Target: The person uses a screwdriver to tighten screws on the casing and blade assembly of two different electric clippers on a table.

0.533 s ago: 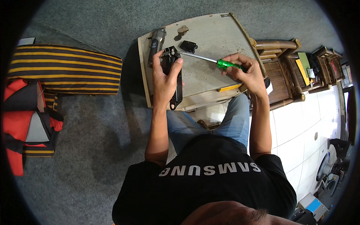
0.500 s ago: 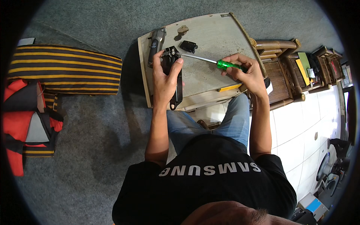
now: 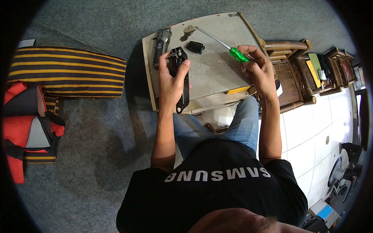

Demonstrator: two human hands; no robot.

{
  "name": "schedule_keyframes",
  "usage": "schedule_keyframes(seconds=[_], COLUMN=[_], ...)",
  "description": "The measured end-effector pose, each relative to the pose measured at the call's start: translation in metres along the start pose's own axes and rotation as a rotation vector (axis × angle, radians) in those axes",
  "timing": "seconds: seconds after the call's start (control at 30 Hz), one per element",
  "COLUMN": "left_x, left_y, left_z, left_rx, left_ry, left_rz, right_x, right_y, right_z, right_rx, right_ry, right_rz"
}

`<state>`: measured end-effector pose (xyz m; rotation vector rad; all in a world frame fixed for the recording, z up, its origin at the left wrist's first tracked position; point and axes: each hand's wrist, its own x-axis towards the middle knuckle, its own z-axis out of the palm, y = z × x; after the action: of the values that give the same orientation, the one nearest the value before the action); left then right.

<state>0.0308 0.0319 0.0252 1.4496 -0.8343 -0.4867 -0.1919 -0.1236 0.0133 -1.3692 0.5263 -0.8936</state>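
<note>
My left hand (image 3: 173, 79) grips a long black handle-like part (image 3: 179, 62) lying on a low beige table (image 3: 217, 73). My right hand (image 3: 259, 70) holds a screwdriver with a green handle (image 3: 237, 54); its metal shaft points up and left, away from the black part, with the tip near a small tan piece (image 3: 189, 29). A small black piece (image 3: 195, 47) lies between the two hands. A grey and black handle-shaped part (image 3: 160, 47) rests at the table's left edge, just left of my left hand.
A yellow-and-black striped cushion (image 3: 66, 72) and a red, black and grey bag (image 3: 27, 128) lie on the grey carpet at left. A wooden rack (image 3: 295, 73) with small items stands right of the table. White tiled floor runs along the right.
My right hand has lifted the screwdriver off the black part and swung its tip up toward the table's far edge. My left hand stays on the black part.
</note>
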Motion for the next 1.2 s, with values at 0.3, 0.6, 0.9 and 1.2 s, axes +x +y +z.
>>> schedule_keyframes(seconds=[0.3,0.6,0.9,1.2], left_x=[-0.002,0.010,0.011,0.007], left_y=[0.006,0.014,0.017,0.012], left_z=[0.000,-0.004,-0.001,0.002], left_rx=[0.049,0.104,0.131,0.135], left_ry=[-0.063,-0.204,-0.207,-0.181], left_rz=[-0.082,-0.171,-0.146,-0.096], right_x=[0.003,0.006,0.007,0.002], right_y=[0.015,0.014,0.016,0.021], right_z=[-0.004,0.001,-0.002,-0.006], right_rx=[0.212,0.240,0.214,0.100], right_ry=[0.020,0.163,0.270,0.204], right_rz=[-0.067,-0.160,-0.315,-0.326])
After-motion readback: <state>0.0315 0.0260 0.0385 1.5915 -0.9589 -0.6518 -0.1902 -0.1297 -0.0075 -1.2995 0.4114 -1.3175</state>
